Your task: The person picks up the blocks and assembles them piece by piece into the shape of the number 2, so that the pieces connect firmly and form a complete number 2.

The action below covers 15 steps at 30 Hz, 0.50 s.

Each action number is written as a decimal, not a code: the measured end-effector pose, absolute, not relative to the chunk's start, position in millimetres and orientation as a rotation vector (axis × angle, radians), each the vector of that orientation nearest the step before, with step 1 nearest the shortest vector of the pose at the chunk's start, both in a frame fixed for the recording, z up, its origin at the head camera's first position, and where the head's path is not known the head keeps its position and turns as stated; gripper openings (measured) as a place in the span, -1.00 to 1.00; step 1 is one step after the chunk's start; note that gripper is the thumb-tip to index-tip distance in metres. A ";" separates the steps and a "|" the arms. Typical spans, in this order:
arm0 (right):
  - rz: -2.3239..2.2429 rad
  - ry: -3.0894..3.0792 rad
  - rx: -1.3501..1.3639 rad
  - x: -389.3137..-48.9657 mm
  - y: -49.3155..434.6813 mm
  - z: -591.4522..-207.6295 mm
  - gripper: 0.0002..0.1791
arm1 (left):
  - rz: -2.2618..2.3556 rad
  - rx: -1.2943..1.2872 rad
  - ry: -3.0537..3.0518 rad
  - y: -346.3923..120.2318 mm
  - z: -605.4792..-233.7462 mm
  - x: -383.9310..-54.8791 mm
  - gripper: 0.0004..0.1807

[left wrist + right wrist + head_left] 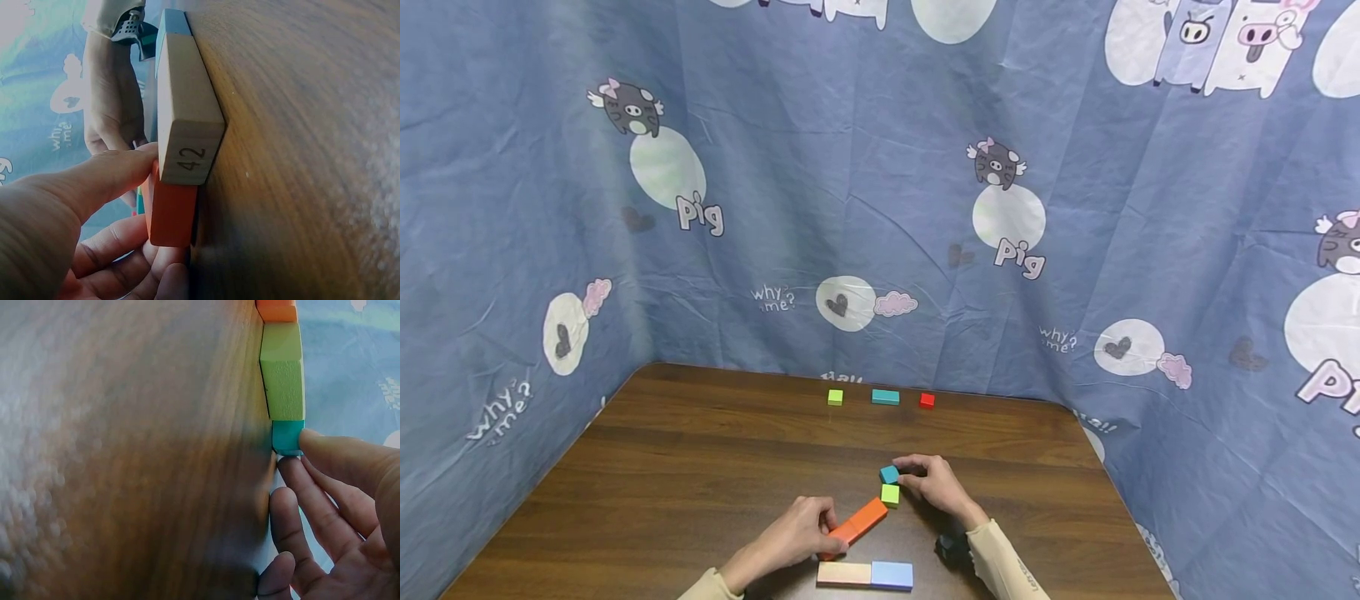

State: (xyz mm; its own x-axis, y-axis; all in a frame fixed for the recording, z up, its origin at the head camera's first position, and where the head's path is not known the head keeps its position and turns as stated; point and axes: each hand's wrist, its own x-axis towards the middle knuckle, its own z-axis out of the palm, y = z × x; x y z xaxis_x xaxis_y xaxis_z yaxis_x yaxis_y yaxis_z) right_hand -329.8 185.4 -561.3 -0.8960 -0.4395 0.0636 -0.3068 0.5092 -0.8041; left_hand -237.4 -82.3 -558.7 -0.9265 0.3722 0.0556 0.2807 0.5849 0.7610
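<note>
My left hand [797, 529] grips the near end of an orange bar [867, 518], thumb on one side and fingers on the other. The bar lies slanted on the table, with a faint seam across it. At its far end sits a lime-green block [890, 496], and just beyond that a small teal cube [889, 474]. My right hand [942, 487] pinches this teal cube between thumb and fingers, its other fingers loosely curled. Closest to me, a beige block [844, 573] and a light-blue block [892, 575] lie end to end; the left wrist view shows "42" on the beige end [190, 156].
Along the back of the brown wooden table [700, 433] lie a lime-green cube [835, 397], a teal block [885, 397] and a red cube [927, 401]. A blue patterned cloth [790, 208] hangs behind the table and at its sides.
</note>
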 end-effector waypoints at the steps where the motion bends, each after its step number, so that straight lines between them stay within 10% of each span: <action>1: -1.338 2.599 -0.648 -329.9 185.4 -561.3 -0.70 | 1.266 0.558 2.698 -82.4 -558.7 -237.4 -0.70; 15: -1.343 2.623 -0.656 -331.7 188.7 -561.7 -0.69 | 1.274 0.535 2.666 -81.7 -558.1 -237.2 -0.69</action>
